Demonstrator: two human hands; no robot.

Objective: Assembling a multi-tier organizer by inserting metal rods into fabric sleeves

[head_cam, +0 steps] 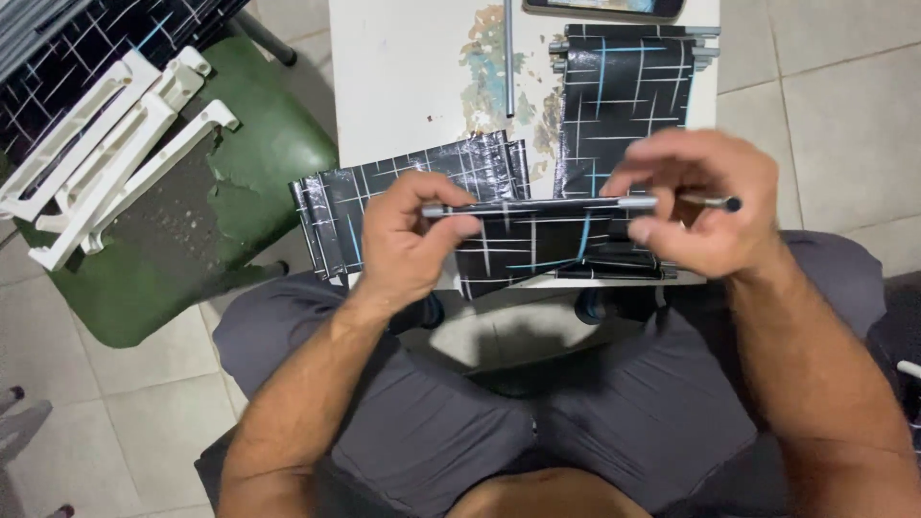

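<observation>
A thin metal rod [537, 204] lies level between both hands, just above the white table's near edge. My left hand [408, 240] pinches the rod's left end between thumb and fingers. My right hand [700, 197] grips its right end, whose dark tip [731, 203] sticks out past the fingers. Threaded on the rod hangs a strip of black fabric with white and blue lines [537, 245]. More of the same fabric [413, 187] lies folded on the table to the left.
On the white table [398, 77] with worn paint lie another fabric piece with metal rods [628, 86], a loose grey rod [508, 58] and a phone [604, 8]. A green chair [259, 163] at left carries white plastic frame parts [106, 144]. Tiled floor surrounds.
</observation>
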